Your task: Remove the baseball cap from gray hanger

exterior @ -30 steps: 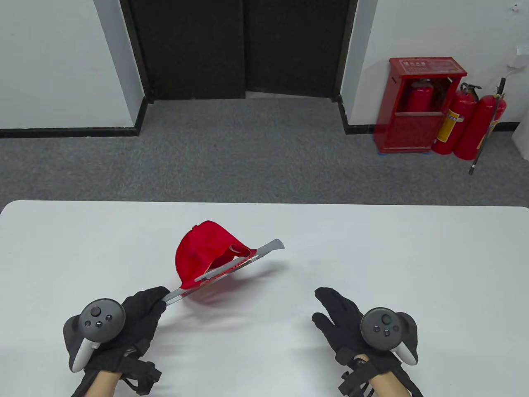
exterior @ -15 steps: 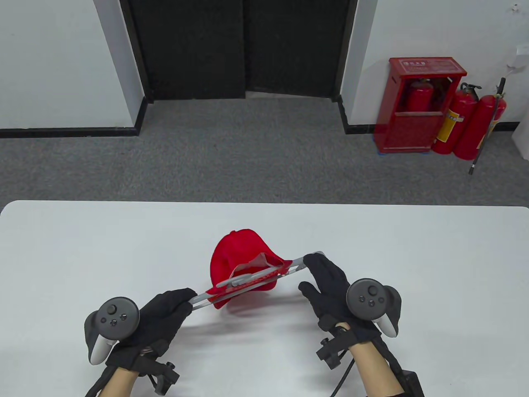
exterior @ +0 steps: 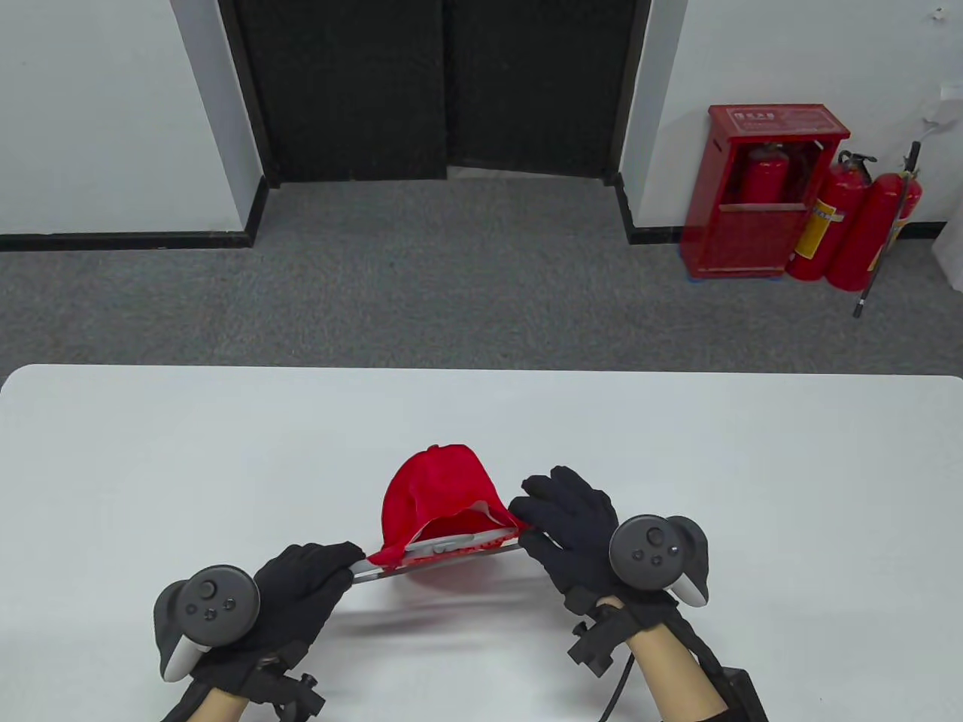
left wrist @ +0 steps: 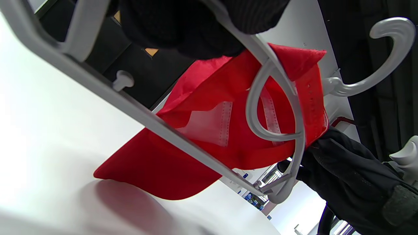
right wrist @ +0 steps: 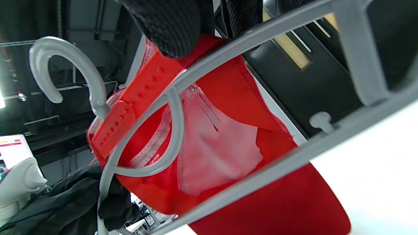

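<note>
A red baseball cap (exterior: pixel 430 492) hangs by its back strap on a gray plastic hanger (exterior: pixel 444 558), held just above the white table (exterior: pixel 150 451). My left hand (exterior: pixel 347 560) grips the hanger's left end. My right hand (exterior: pixel 528 520) holds the hanger's right end, with fingertips against the cap's strap. In the left wrist view the cap (left wrist: pixel 196 137) hangs over the hanger's bar (left wrist: pixel 156 122), with the hook (left wrist: pixel 388 55) above and the right glove (left wrist: pixel 346 173) at the far end. In the right wrist view my fingers (right wrist: pixel 169 26) press on the red strap (right wrist: pixel 137 107) and the hanger (right wrist: pixel 261 174).
The table's far edge (exterior: pixel 481 368) borders gray carpet. A red extinguisher cabinet (exterior: pixel 760 195) and extinguishers (exterior: pixel 865 226) stand by the far wall, off the table.
My right hand came in and took the hanger's right end. Both hands drew the hanger and cap toward me, and the bar now lies closer to level.
</note>
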Demonstrator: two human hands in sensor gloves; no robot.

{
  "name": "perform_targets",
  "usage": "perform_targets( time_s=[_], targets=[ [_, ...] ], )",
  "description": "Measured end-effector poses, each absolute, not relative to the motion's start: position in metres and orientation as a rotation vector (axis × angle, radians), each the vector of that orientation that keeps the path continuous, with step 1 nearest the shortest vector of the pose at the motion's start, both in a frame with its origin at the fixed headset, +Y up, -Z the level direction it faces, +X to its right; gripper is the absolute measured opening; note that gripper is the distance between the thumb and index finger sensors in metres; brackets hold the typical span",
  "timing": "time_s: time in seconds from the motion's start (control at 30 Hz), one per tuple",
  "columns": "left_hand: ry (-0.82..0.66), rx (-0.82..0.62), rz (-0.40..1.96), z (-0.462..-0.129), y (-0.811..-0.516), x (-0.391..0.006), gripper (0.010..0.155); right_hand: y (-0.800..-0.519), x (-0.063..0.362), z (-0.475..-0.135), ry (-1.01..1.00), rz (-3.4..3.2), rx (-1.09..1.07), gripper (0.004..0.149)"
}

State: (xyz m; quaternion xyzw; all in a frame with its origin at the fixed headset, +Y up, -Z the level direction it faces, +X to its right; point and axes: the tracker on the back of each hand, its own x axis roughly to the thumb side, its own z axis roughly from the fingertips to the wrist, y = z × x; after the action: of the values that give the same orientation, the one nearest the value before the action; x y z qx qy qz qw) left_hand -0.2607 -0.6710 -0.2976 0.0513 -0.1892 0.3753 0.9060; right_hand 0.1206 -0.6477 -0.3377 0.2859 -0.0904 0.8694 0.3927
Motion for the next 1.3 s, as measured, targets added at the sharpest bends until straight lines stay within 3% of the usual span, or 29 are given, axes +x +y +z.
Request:
perform_targets(
  time_s=[0.3,0.6,0.9,1.1,1.3],
  targets=[
    [-0.372,0.172,0.667,-0.293,-0.669,-0.257,0.042,-0.629,0.116,-0.322,-0.443,2.159,0.825,0.037],
    [-0.379,0.230,0.636,-0.286,-0.664,-0.255,0.042,-0.592,0.094,-0.287,-0.702,2.135,1.036,0.036],
    [-0.404,0.355,0.407,-0.273,-0.656,-0.240,0.043,-0.570,0.084,-0.263,-0.855,2.095,1.105,0.036],
    [-0.409,0.376,0.348,-0.273,-0.658,-0.241,0.042,-0.561,0.100,-0.263,-0.873,1.979,0.941,0.036],
    [-0.379,0.408,0.358,-0.275,-0.656,-0.254,0.042,-0.557,0.143,-0.275,-0.877,1.787,0.618,0.036]
  ],
)
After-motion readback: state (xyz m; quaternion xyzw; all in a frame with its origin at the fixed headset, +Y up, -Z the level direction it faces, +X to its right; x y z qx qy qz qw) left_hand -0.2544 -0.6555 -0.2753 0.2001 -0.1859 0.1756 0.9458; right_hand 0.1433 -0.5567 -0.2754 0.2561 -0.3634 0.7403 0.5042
